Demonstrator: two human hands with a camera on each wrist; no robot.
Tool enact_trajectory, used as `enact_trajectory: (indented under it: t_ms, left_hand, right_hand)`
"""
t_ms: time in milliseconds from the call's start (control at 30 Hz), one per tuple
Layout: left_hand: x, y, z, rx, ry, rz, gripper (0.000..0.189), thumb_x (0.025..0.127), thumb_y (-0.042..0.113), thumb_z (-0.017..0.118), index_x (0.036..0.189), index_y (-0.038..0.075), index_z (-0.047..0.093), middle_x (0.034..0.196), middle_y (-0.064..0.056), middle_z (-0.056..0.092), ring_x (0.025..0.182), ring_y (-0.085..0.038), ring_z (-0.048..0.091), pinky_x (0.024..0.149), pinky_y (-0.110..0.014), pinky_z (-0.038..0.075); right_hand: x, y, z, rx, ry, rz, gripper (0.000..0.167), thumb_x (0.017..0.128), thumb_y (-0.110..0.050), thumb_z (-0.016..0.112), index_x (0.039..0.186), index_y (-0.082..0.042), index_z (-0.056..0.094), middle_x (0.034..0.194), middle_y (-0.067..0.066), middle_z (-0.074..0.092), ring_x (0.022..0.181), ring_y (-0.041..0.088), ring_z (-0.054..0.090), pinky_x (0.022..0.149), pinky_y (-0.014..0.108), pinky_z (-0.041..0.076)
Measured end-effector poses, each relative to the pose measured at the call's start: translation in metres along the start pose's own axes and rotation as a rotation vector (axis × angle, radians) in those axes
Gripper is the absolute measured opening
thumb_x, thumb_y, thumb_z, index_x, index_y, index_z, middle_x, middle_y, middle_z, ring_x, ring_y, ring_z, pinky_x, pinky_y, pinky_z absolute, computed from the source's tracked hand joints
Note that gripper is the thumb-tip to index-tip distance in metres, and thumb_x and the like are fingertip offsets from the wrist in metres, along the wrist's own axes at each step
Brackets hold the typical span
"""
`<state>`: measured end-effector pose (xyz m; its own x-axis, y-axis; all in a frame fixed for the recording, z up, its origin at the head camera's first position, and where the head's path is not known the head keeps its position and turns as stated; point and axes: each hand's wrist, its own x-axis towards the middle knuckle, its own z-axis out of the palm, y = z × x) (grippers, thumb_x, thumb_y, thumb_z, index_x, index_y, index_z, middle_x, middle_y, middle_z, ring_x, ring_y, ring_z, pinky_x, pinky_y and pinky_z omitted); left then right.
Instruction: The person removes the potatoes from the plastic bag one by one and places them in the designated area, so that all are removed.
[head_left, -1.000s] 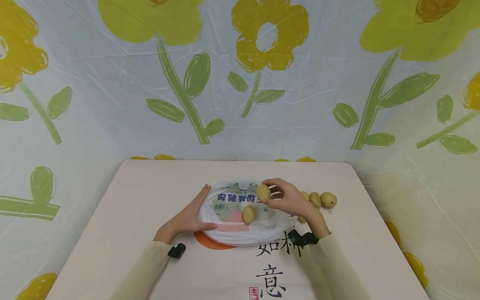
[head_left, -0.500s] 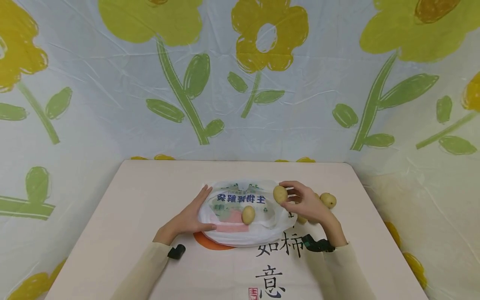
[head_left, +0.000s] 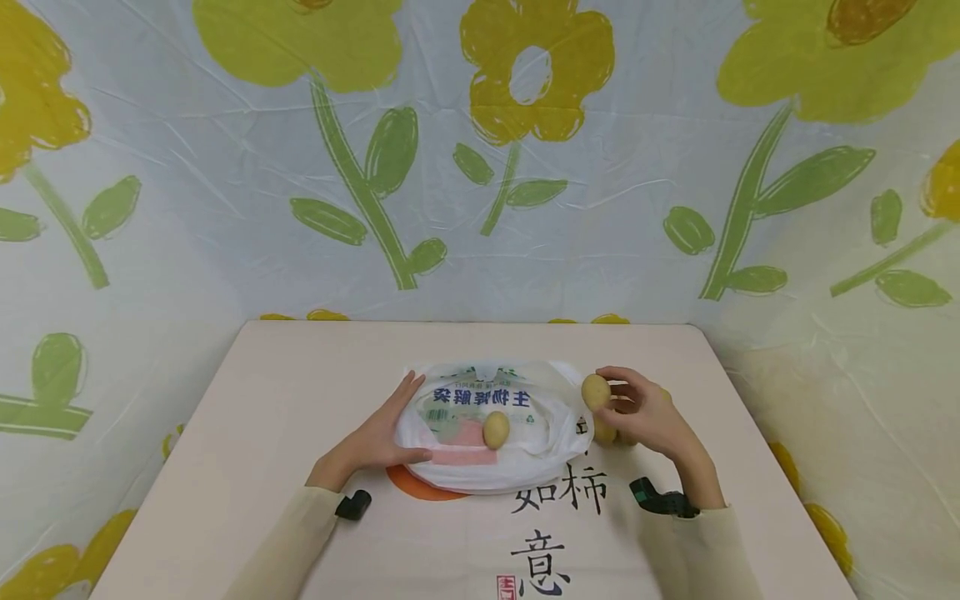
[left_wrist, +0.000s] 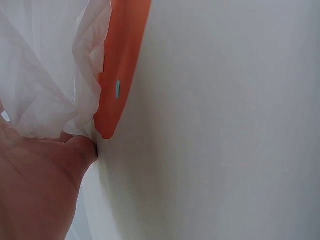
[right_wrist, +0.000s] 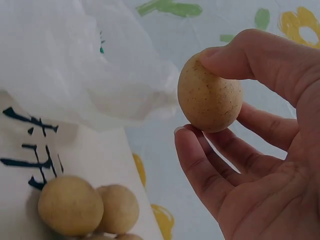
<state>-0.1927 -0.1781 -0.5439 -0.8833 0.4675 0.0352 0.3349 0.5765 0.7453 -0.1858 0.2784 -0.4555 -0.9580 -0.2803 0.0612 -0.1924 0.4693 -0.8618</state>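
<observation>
A white plastic bag (head_left: pixel 450 475) with green and blue print lies spread, its rim rolled outward. One potato (head_left: pixel 496 430) rests on the bag's printed middle, inside the rim. My left hand (head_left: pixel 378 433) lies along the bag's left side, fingers extended and thumb at the near rim; in the left wrist view the thumb (left_wrist: pixel 82 150) touches the crumpled plastic. My right hand (head_left: pixel 648 417) pinches another potato (right_wrist: pixel 207 95) between thumb and fingertips, just right of the bag. Below it several potatoes (right_wrist: pixel 70 205) sit together, mostly covered by the hand in the head view.
The pale table (head_left: pixel 315 358) has a printed cover with black characters (head_left: pixel 543 562) and an orange patch (head_left: pixel 423 483), partly under the bag. A flower-patterned cloth (head_left: pixel 585 267) hangs behind and around the table.
My right hand has moved right with its potato, from over the bag to beyond its right edge, above the other potatoes. The left hand stays at the bag.
</observation>
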Motion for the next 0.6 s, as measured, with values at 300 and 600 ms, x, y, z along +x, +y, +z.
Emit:
enact_trajectory:
  t_ms: [300,600]
  left_hand:
    - [0.000,0.000,0.000,0.007,0.000,-0.012,0.121,0.074,0.053,0.083,0.167,0.016,0.015,0.174,-0.015,0.003,0.159,-0.043,0.012,0.118,-0.072,0.023]
    - [0.000,0.000,0.001,-0.007,0.010,0.001,0.121,0.075,0.051,0.085,0.167,0.015,0.014,0.174,-0.015,0.004,0.159,-0.041,0.009,0.119,-0.071,0.023]
  right_hand:
    - [-0.016,0.014,-0.015,-0.061,0.050,0.010,0.056,0.090,-0.011,0.079,0.140,-0.004,0.056,0.137,0.020,0.061,0.119,0.028,0.063,0.094,0.023,0.056]
    - [-0.032,0.033,-0.030,-0.063,0.069,0.055,0.058,0.090,-0.012,0.080,0.141,-0.003,0.054,0.139,0.022,0.058,0.109,-0.001,0.063,0.089,0.019,0.056]
